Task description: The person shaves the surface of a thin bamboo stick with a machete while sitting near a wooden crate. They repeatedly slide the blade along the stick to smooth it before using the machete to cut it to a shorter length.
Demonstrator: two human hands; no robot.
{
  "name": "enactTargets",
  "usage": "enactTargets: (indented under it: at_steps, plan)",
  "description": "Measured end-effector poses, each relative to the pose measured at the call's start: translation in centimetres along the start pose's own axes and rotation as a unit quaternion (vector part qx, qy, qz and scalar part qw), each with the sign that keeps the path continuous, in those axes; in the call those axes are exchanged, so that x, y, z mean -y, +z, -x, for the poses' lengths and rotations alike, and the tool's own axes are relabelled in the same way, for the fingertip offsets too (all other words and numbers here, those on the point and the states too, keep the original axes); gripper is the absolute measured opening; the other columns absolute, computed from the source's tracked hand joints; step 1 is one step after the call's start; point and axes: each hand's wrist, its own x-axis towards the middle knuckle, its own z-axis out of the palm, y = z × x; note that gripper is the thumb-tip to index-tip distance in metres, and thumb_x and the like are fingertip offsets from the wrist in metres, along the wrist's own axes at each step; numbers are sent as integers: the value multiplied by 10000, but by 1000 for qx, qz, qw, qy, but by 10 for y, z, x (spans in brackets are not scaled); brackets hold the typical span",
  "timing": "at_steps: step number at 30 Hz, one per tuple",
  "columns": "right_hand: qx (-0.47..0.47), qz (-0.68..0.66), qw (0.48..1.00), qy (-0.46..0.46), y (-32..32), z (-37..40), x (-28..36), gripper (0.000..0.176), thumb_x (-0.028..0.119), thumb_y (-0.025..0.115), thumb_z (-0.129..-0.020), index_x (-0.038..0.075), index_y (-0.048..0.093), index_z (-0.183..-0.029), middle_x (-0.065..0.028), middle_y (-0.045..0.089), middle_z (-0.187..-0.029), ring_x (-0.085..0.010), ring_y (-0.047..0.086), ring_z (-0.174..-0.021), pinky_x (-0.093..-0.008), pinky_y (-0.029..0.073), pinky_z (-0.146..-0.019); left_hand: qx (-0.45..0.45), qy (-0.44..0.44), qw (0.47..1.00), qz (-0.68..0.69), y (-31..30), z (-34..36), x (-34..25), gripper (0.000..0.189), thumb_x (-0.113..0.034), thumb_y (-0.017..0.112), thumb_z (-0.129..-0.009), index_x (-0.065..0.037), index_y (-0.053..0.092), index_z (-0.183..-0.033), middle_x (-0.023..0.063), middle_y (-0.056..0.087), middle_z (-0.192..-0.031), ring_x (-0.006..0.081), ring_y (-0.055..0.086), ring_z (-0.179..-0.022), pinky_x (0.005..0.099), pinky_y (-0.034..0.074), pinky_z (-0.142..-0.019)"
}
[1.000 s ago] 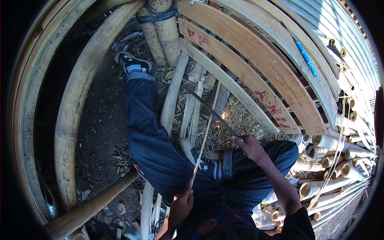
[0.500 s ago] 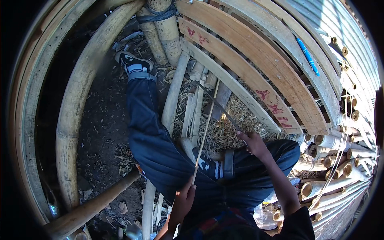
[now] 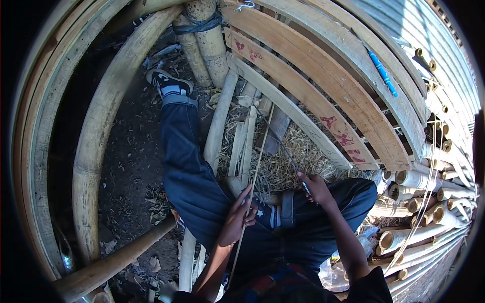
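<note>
A long, thin bamboo strip (image 3: 257,161) runs from my lap up toward the wooden slats. My left hand (image 3: 237,218) is closed around it, with part of the strip trailing below toward my body. In my right hand (image 3: 315,189), the fingers wrap the handle of a long-bladed knife (image 3: 287,149). Its dark, narrow blade slants up and left, and its far end overlaps the upper part of the strip in this view. Beneath both hands are my legs in dark jeans (image 3: 189,151), one stretched forward and the other folded.
Wooden slats (image 3: 323,68) span the upper right, with a blue pen-like object (image 3: 382,73) on one. Cut bamboo poles (image 3: 404,178) are stacked at right. A thick bamboo pole (image 3: 93,136) curves along the left. Shavings (image 3: 308,139) cover the ground ahead.
My left hand has moved up along the bamboo strip, leaving more of it below the grip. My right hand has dropped slightly, and the knife blade now appears thinner.
</note>
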Motion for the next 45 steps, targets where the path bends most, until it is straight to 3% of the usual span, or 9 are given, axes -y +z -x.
enactTargets:
  at_steps: [6, 12, 19, 28, 31, 33, 37, 41, 45]
  plan:
    - [-1, 35, 997, -71, 12, 13, 7, 524, 502, 542, -909, 0, 537, -761, -12, 454, -504, -92, 480, -402, -237, 391, -373, 19, -25, 998, 51, -10, -25, 6, 503, -158, 420, -1001, -170, 257, -1477, -39, 314, -637, 28, 278, -508, 158, 253, -434]
    - [94, 164, 968, -163, 26, 30, 4, 560, 467, 564, -895, -92, 585, -864, -141, 513, -498, -259, 601, -499, -371, 483, -563, -45, -28, 998, -37, 5, -3, 15, 495, -128, 414, -997, -183, 284, -1472, -64, 269, -650, 26, 257, -503, 174, 219, -432]
    - [41, 155, 984, -72, 18, 11, 25, 556, 482, 528, -910, -68, 606, -875, -116, 504, -462, -239, 597, -479, -369, 480, -542, -56, -56, 997, -1, 9, 43, 15, 499, -119, 419, -991, -198, 296, -1468, -64, 254, -651, 31, 241, -504, 182, 209, -436]
    - [86, 338, 904, -249, 24, 30, 15, 463, 424, 541, -908, 6, 574, -1104, -234, 608, -860, -360, 622, -795, -421, 487, -654, -12, -85, 995, 51, 1, 37, 12, 503, -164, 420, -998, -233, 270, -1472, -57, 235, -625, 30, 231, -484, 172, 208, -423]
    - [53, 253, 930, -263, 9, 1, 5, 492, 451, 526, -916, -21, 598, -1035, -208, 603, -715, -347, 629, -695, -420, 480, -620, -20, -96, 994, 40, 11, 57, 13, 508, -168, 428, -994, -234, 269, -1472, -57, 233, -626, 31, 222, -483, 170, 204, -424]
    - [15, 198, 978, -62, 2, -11, 19, 522, 465, 508, -930, -45, 614, -945, -159, 558, -553, -316, 608, -562, -402, 471, -569, -26, -94, 994, 41, 11, 58, 9, 506, -157, 425, -994, -222, 274, -1472, -57, 237, -631, 31, 223, -487, 174, 200, -429]
    - [73, 178, 978, -85, 20, 20, 25, 556, 477, 505, -932, -67, 611, -893, -134, 512, -476, -291, 599, -505, -379, 470, -541, -20, -104, 991, 78, 2, 48, 1, 502, -155, 426, -994, -223, 282, -1470, -58, 233, -634, 29, 222, -493, 172, 194, -437]
    - [11, 233, 908, -349, 36, 23, -5, 567, 474, 512, -928, -78, 609, -841, -133, 500, -479, -240, 592, -485, -361, 465, -520, -10, -117, 989, 88, 1, 41, -1, 494, -164, 424, -998, -244, 287, -1466, -62, 228, -632, 29, 225, -492, 167, 196, -434]
    - [16, 156, 979, -131, 11, 5, 22, 593, 482, 519, -921, -75, 594, -733, -125, 494, -473, -224, 572, -462, -362, 462, -505, -17, -145, 986, 78, 15, 69, 0, 486, -177, 419, -1001, -267, 289, -1462, -62, 234, -628, 27, 223, -487, 164, 189, -419]
